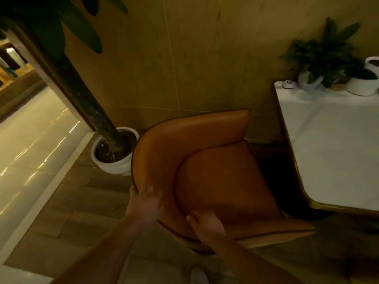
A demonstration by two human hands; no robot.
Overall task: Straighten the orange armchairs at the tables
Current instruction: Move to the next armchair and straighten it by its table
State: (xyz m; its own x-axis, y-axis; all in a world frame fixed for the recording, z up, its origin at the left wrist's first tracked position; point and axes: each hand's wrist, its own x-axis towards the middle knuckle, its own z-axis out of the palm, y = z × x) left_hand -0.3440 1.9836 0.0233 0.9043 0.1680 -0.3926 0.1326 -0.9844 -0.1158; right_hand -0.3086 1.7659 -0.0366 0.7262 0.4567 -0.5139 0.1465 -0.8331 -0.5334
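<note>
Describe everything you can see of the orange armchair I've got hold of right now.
The orange armchair looks covered in smooth leather-like upholstery with dark piping along its edges. A curved one-piece back wraps round into arms around a rounded seat cushion. It stands turned askew to the white table on its right, near a white planter by the wall. The left hand grips the back's rim; the right hand rests on the seat's near edge. Its legs are hidden.

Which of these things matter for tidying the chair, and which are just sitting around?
Part of the job:
orange armchair
left hand gripping its backrest rim
right hand on its seat edge
white table beside it

Just there:
big white plant pot on the floor
small potted plants on the table
small white round device
</note>
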